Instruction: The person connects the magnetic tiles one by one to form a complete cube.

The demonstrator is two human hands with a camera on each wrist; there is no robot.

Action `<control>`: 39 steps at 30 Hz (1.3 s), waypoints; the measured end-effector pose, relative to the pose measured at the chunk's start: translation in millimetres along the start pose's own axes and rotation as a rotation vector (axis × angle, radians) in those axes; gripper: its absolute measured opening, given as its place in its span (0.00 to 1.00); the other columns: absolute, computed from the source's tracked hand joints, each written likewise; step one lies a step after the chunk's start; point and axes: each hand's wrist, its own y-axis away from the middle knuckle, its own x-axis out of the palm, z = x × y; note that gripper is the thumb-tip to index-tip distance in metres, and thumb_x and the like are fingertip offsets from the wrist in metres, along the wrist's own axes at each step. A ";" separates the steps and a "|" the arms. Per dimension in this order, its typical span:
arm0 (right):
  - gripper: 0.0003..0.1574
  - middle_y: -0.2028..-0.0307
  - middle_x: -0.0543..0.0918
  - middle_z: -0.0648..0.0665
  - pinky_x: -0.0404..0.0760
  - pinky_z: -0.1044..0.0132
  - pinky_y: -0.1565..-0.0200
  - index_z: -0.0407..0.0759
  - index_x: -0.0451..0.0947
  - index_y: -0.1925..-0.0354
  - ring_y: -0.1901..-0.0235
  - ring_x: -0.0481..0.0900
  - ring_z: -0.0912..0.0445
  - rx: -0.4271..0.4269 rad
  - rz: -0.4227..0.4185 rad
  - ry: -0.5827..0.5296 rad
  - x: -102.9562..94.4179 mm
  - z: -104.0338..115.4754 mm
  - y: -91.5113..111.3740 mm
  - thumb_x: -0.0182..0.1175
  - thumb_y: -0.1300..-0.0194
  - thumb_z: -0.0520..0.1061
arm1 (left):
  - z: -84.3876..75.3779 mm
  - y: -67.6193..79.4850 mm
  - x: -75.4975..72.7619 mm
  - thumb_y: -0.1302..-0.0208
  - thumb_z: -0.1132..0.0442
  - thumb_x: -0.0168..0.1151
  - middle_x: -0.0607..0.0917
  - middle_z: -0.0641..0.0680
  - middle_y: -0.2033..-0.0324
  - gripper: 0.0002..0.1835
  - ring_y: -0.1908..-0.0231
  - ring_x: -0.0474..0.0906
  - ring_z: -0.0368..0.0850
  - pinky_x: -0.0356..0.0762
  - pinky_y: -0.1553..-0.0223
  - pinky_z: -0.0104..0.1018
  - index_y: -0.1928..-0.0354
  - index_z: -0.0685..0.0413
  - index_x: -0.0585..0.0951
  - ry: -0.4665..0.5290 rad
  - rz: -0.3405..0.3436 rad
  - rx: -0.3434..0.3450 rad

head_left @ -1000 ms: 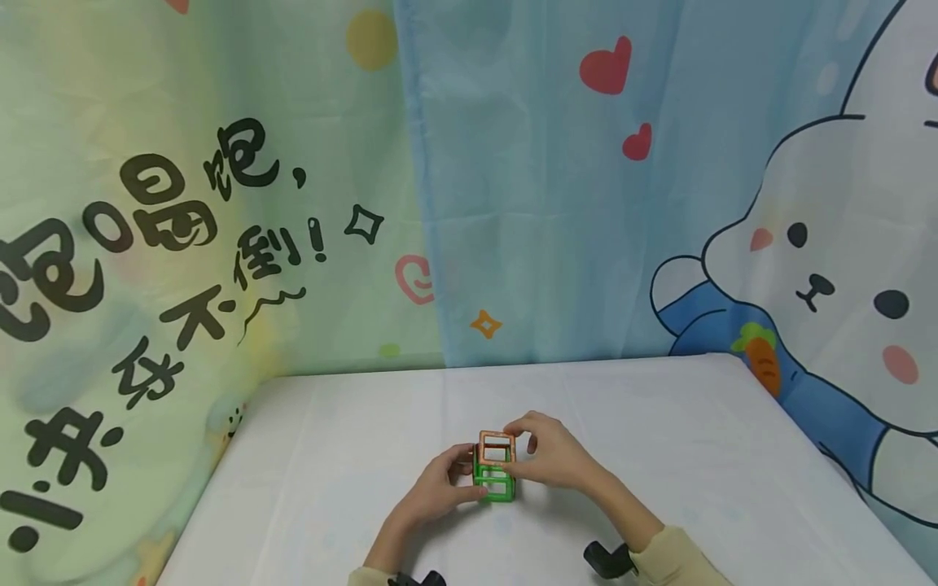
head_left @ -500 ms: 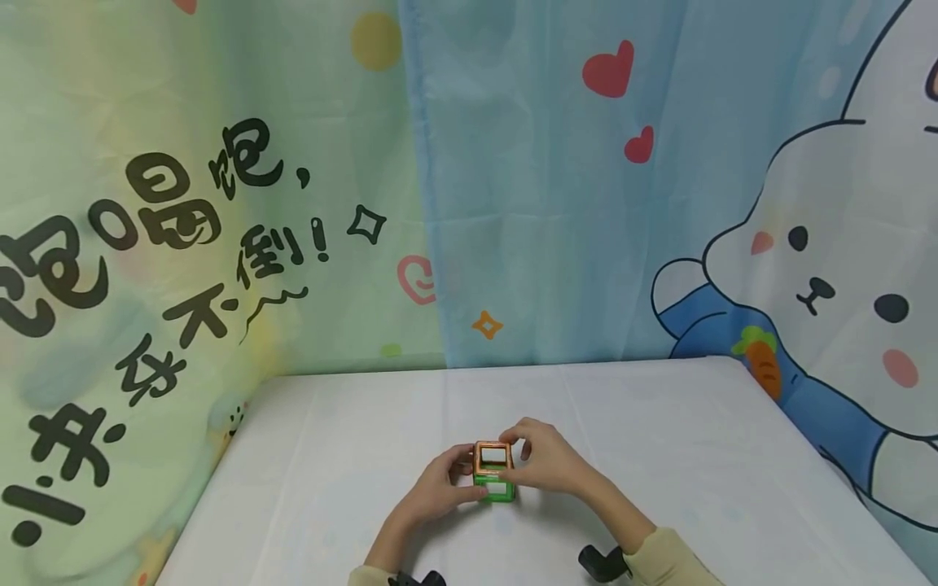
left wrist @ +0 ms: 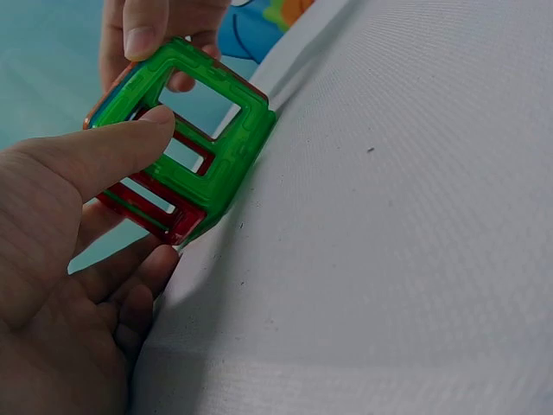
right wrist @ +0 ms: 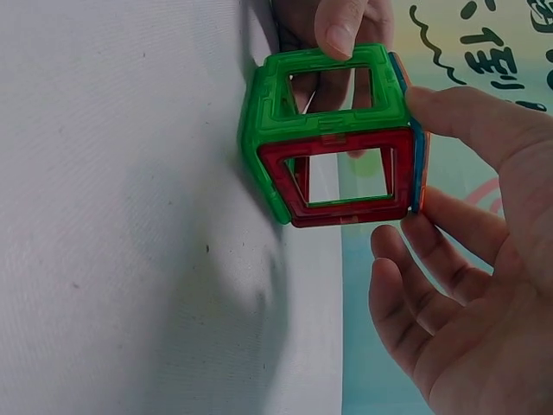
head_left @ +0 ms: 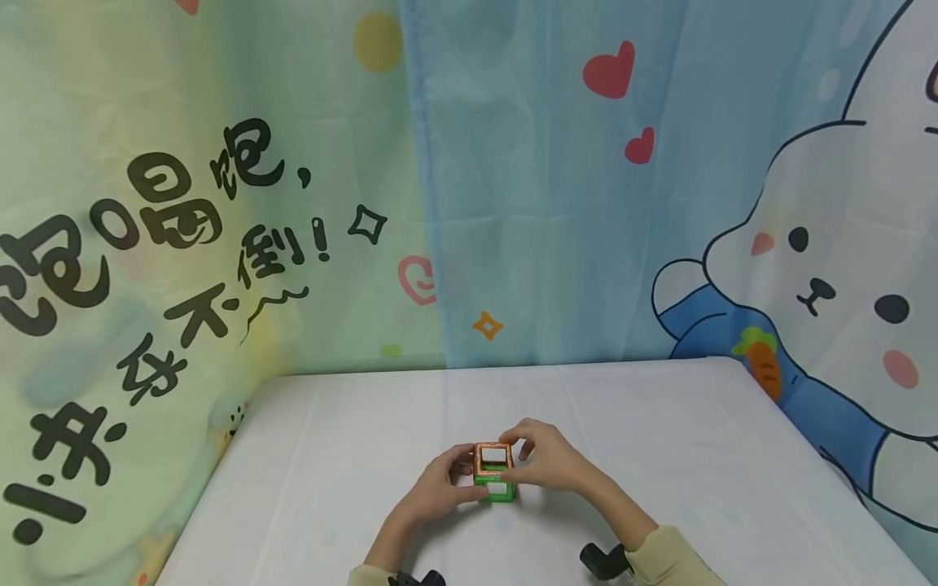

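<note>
A small hollow cube of magnetic tiles stands on the white table, between both hands. Its near face in the head view is a green tile (head_left: 498, 497); a red tile (right wrist: 346, 138) forms one side in the right wrist view. On top lies an orange tile (head_left: 493, 445), with a blue tile edge (right wrist: 418, 169) just beneath it. My left hand (head_left: 434, 490) grips the cube from the left, its thumb on the green face. With thumb and index finger, my right hand (head_left: 551, 461) pinches the orange tile at opposite edges. Part of the far side is hidden.
White cloth covers the table (head_left: 352, 456). Behind it hangs a printed curtain (head_left: 528, 244) with writing and a cartoon bear. Black devices (head_left: 604, 561) sit at both wrists, near the pale sleeves.
The orange tile, tilted up above the cube a second ago, has come down flat onto its top along with my right hand. My left hand has stayed in place.
</note>
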 end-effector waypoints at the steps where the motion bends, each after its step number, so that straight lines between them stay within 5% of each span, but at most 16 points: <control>1: 0.30 0.59 0.78 0.50 0.76 0.64 0.65 0.39 0.81 0.52 0.65 0.77 0.55 -0.002 -0.002 -0.002 0.2 -0.6 -0.1 0.76 0.51 0.50 | -0.2 -0.2 0.0 0.46 0.61 0.74 0.79 0.49 0.50 0.35 0.54 0.74 0.44 0.71 0.51 0.39 0.36 0.56 0.71 -0.004 -0.001 0.001; 39: 0.36 0.54 0.78 0.44 0.76 0.63 0.64 0.37 0.76 0.44 0.64 0.77 0.51 0.036 -0.014 -0.098 15.1 -1.8 0.0 0.75 0.48 0.49 | 2.7 3.2 -6.7 0.47 0.64 0.75 0.79 0.51 0.49 0.35 0.53 0.75 0.45 0.71 0.49 0.41 0.36 0.56 0.72 0.040 -0.033 0.011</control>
